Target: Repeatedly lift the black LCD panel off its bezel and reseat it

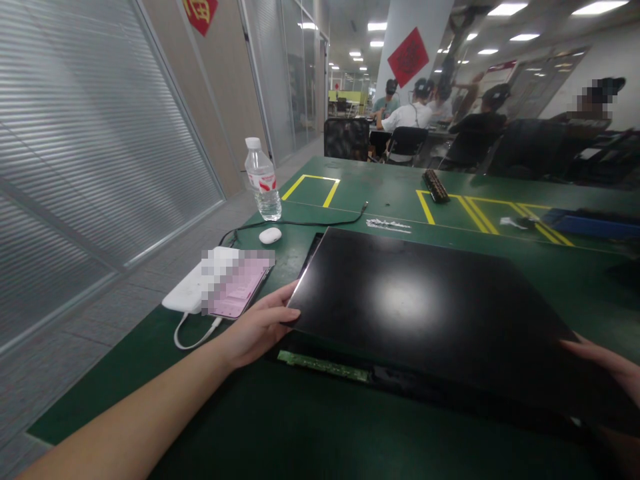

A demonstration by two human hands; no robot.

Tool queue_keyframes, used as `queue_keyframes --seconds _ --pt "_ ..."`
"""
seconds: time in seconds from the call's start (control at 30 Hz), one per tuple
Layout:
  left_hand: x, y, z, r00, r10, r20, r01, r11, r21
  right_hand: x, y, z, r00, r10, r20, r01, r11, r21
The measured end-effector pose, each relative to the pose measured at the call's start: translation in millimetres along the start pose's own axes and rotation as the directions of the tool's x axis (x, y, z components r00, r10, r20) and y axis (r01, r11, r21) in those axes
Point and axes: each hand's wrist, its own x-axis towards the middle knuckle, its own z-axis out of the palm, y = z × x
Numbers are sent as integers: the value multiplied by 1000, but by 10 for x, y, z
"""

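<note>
Display panel [460,287], glossy and black, spans the space between my two grips, above the worktop [240,427]. My left grip [257,328] pinches it at the near left corner, thumb on the upper face, fingers mostly hidden. My right grip [607,360], cut by the view's border, holds the panel's right edge, thumb over the top. Below the panel's near edge shows a green circuit strip [325,365]; whether they touch, I cannot tell. Left of the panel lie a phone [243,287] and a white power bank [185,290]; beyond its far left corner stands a water bottle [265,190].
</note>
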Motion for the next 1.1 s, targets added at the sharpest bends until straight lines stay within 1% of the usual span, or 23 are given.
queue_keyframes --seconds 0.07,0.17,0.2,0.23,0.33,0.4,0.47,0.57,0.63,0.77,0.9,1.03,1.1 --pt "-4 2 1 1000 1 -5 -1 1000 3 17 -31 11 999 27 24 -29 998 48" --pt "-9 8 -3 1000 0 -8 0 1000 8 55 -52 10 981 170 94 -179 979 102" --pt "-9 8 -5 1000 1 -3 -1 1000 8 67 -47 3 977 185 104 -196 975 108" --pt "-10 8 -8 1000 2 2 -2 1000 9 77 -37 -8 980 169 103 -180 977 110" --pt "-12 6 -11 1000 -1 12 1 1000 10 98 8 -48 998 33 61 -39 994 99" --pt "-14 7 -4 1000 -6 13 6 1000 5 107 29 -67 999 4 46 -8 996 88" --pt "-14 12 8 1000 -8 10 8 1000 -5 117 35 -72 999 39 37 -42 996 83" --pt "-10 17 21 1000 -11 -1 11 1000 -10 130 34 -64 985 163 64 -170 978 120" --pt "-6 17 20 1000 -13 -11 12 1000 -12 137 39 -57 974 207 86 -219 963 160" --pt "-12 15 12 1000 -14 -10 14 1000 -15 163 45 -60 984 160 72 -170 970 171" --pt "-23 22 24 1000 -13 -2 13 1000 -2 169 14 -56 964 240 118 -257 954 155" --pt "-15 20 25 1000 0 12 0 1000 -8 67 -25 -2 977 200 79 -211 963 167" --pt "-11 15 15 1000 -1 19 1 1000 -6 20 -35 29 969 215 122 -234 959 163"
